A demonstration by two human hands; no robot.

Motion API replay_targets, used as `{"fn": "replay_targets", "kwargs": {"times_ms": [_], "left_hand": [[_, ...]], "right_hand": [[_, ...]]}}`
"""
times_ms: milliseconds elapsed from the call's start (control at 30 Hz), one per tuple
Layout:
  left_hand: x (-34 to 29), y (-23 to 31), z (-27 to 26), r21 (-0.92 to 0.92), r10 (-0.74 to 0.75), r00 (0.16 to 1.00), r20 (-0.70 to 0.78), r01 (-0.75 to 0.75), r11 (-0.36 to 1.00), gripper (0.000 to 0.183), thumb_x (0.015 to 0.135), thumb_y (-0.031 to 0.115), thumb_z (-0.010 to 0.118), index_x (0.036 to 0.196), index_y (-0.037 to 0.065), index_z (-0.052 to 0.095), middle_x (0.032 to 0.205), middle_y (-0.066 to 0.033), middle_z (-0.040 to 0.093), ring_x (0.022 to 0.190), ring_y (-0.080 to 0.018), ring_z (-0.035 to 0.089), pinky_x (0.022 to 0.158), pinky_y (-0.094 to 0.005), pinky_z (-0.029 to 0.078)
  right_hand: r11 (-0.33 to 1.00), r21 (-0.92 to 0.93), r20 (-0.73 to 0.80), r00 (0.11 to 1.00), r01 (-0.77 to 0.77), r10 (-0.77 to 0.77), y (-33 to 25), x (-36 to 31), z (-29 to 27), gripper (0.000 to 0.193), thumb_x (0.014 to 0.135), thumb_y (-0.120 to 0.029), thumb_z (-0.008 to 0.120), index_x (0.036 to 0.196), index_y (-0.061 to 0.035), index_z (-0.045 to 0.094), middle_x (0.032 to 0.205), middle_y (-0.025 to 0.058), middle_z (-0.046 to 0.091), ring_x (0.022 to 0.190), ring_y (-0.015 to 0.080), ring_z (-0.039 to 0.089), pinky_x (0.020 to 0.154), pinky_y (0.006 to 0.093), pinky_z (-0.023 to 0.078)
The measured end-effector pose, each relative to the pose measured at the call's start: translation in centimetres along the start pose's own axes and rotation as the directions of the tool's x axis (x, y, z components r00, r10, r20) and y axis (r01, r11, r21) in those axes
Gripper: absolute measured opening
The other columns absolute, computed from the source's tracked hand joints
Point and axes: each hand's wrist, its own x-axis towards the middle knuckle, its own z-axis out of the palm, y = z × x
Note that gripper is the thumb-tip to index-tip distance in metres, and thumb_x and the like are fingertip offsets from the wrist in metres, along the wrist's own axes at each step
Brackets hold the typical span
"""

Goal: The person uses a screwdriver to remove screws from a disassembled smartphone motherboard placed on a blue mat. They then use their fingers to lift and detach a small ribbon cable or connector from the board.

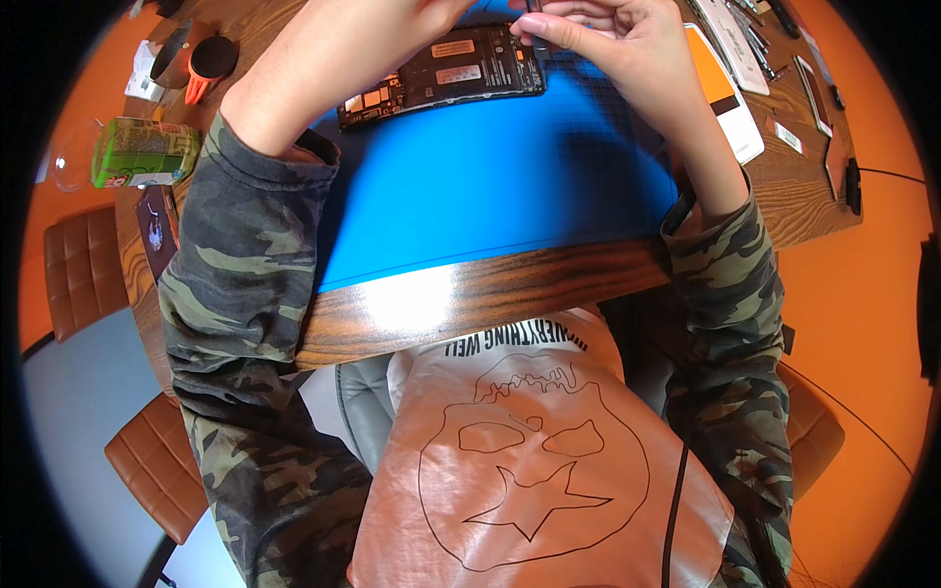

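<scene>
An opened phone (451, 71), its dark inner frame and circuit board bare, lies on a blue mat (461, 196) near the top edge. My left hand (417, 18) reaches over the phone's far left part; its fingers are cut off by the picture's edge. Beside the phone's right end is my right hand (627, 44), thumb and fingers closed together in a pinch. A short dark piece shows at its thumb tip, too small and cut off to name.
On the left are a green-labelled container (147, 152), a black-and-orange object (209, 64) and a dark card-like item (157, 230). To the right lie a white-and-orange box (723, 93), a white tray (730, 44) and several slim tools. The wooden table's front edge (490, 289) is close to my body.
</scene>
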Motion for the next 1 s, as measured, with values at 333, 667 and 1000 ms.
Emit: {"fn": "replay_targets", "kwargs": {"times_ms": [333,667,1000], "left_hand": [[0.0,0.2,-0.2,0.034,-0.017,1.0,0.021,0.016,0.999,0.017,0.098,0.009,0.065,0.111,-0.001,0.061,0.096,-0.0187,0.066,0.086,-0.0333,0.066,0.077,-0.0367,0.053],[0.1,0.4,-0.8,0.063,-0.024,0.999,0.041,0.021,0.998,0.018,0.098,0.009,0.065,0.112,-0.001,0.062,0.096,-0.0187,0.067,0.087,-0.0331,0.067,0.078,-0.0368,0.053],[0.1,0.6,-0.8,0.072,-0.03,0.998,0.048,0.026,0.997,0.017,0.098,0.01,0.064,0.112,-0.001,0.061,0.096,-0.019,0.066,0.087,-0.0334,0.066,0.079,-0.0371,0.053]], "right_hand": [[1.0,-0.031,-0.002,1.0,0.003,-0.003,0.1,0.0,0.2,0.026,0.091,-0.004,0.076,0.114,0.0067,0.071,0.098,0.0094,0.076,0.089,0.0111,0.07,0.083,0.0243,0.057],[0.991,0.118,-0.009,0.998,0.066,-0.066,1.2,0.2,1.2,0.021,0.091,-0.001,0.075,0.111,0.0058,0.071,0.099,0.0079,0.075,0.091,0.0118,0.072,0.084,0.0242,0.057],[0.995,0.068,-0.026,0.997,0.078,-0.076,0.8,0.1,1.0,0.021,0.09,-0.002,0.077,0.109,0.0054,0.071,0.097,0.0073,0.075,0.089,0.0109,0.071,0.081,0.0233,0.057]]}}
